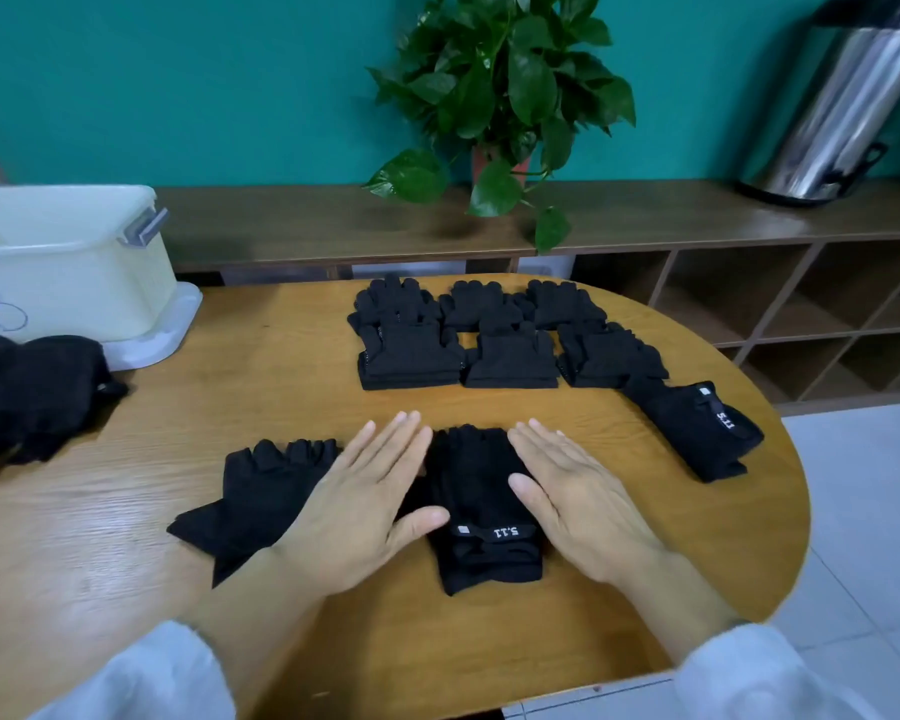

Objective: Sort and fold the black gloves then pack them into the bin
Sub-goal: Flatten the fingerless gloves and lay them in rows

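Both hands lie flat with fingers straight and close together: the left hand (357,504) presses its palm on the left edge of the centre glove (481,504), thumb reaching toward the white-lettered wrist strap, and the right hand (575,504) rests along the glove's right edge, gripping nothing. The step in hand looks like smoothing this glove before folding, so it would pay to press evenly from the middle out toward both hands, square the fingers and the cuff, and keep the strap tucked flat (a loose strap will likely spring a fold open). Just outside the left hand, partly under its wrist, lies a second loose glove (261,493), palm side up and skewed. Beyond the fingertips of both hands sit the folded stacks (494,337) in two neat rows, and off past the right hand a lone strapped glove (707,428) lies near the table's (281,371) edge. Far out beyond the left hand an unsorted heap (32,392) sits beside the bin (68,262), which is well apart from either hand.
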A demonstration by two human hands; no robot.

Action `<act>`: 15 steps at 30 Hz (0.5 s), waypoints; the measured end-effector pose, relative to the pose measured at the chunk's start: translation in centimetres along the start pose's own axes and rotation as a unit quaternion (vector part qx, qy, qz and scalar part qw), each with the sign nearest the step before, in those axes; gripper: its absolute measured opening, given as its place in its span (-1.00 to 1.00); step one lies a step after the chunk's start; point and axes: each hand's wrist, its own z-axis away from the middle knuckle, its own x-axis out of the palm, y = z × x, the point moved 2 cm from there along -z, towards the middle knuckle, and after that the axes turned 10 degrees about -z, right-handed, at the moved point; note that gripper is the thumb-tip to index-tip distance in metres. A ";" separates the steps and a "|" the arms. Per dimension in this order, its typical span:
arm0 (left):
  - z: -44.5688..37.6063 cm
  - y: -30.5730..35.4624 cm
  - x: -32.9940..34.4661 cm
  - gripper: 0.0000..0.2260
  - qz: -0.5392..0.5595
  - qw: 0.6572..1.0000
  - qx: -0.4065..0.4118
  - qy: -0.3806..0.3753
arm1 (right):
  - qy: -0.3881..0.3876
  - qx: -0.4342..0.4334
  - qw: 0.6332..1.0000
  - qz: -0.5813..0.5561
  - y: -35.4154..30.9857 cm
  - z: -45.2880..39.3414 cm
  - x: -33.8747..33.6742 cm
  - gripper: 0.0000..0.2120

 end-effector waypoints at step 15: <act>2.3 2.7 -0.1 -0.48 0.081 0.993 0.087 0.018 | 0.009 -0.121 0.992 0.033 -1.4 4.1 1.6 -0.34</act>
